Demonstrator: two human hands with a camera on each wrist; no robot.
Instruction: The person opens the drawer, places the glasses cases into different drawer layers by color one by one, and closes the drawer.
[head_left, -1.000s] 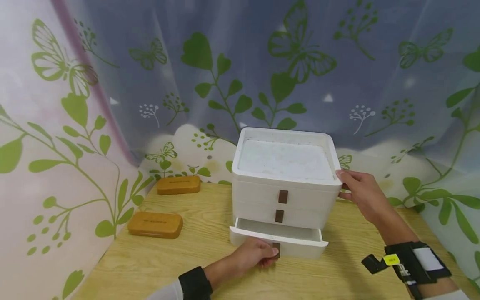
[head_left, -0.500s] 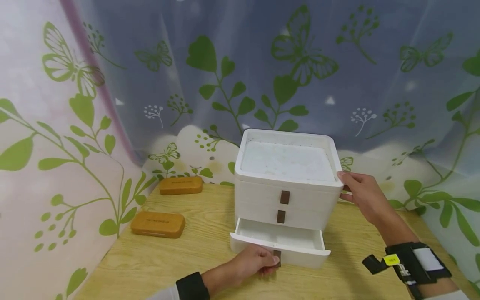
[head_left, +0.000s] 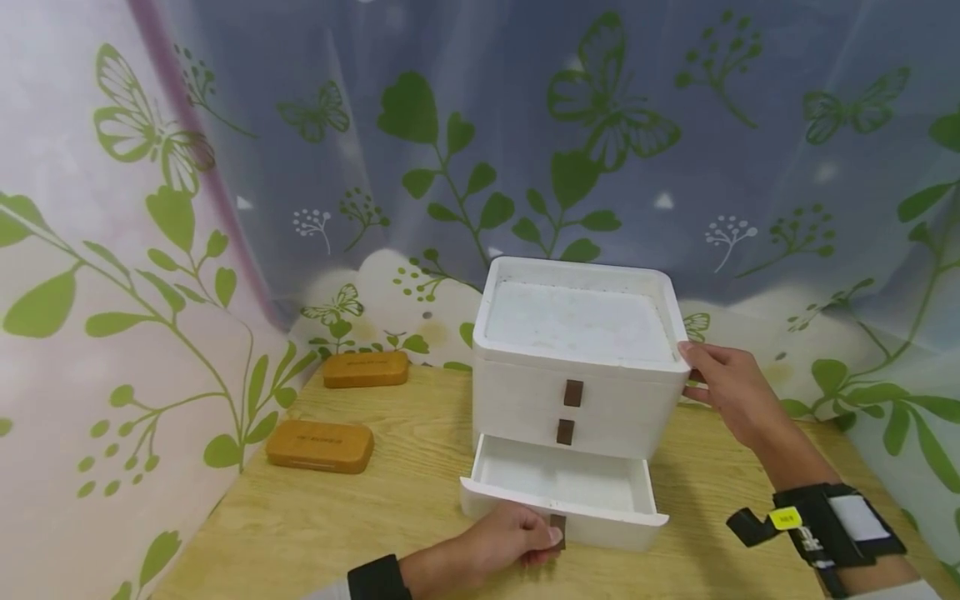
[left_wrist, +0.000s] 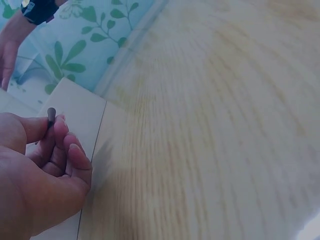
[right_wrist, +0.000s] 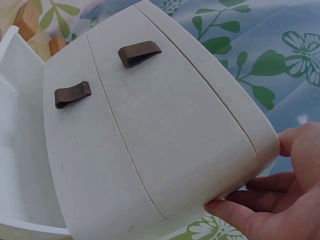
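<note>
A white drawer unit point(head_left: 581, 408) with brown pull tabs stands on the wooden table, its lowest drawer point(head_left: 562, 483) pulled out with a bare inside. My left hand point(head_left: 510, 536) pinches that drawer's brown pull tab point(left_wrist: 51, 115) between thumb and curled fingers. At the unit's upper right corner, my right hand point(head_left: 727, 387) grips the side, the thumb on the top rim and the fingers against the side wall. The right wrist view shows this right hand point(right_wrist: 280, 185) beside the two upper drawers, both pushed in, with brown tabs point(right_wrist: 140, 52).
Two mustard-brown oblong cases lie left of the unit: one case point(head_left: 366, 369) at the back, another case point(head_left: 320, 446) nearer. The wooden table point(head_left: 247, 533) meets a leaf-and-butterfly patterned curtain point(head_left: 450, 167) behind and at the sides. The unit's top is a shallow rimmed tray point(head_left: 585, 321).
The lowest drawer has slid farther out toward me, my left hand moving with it on the tab. My right hand keeps its place on the unit's corner. The view has shifted slightly.
</note>
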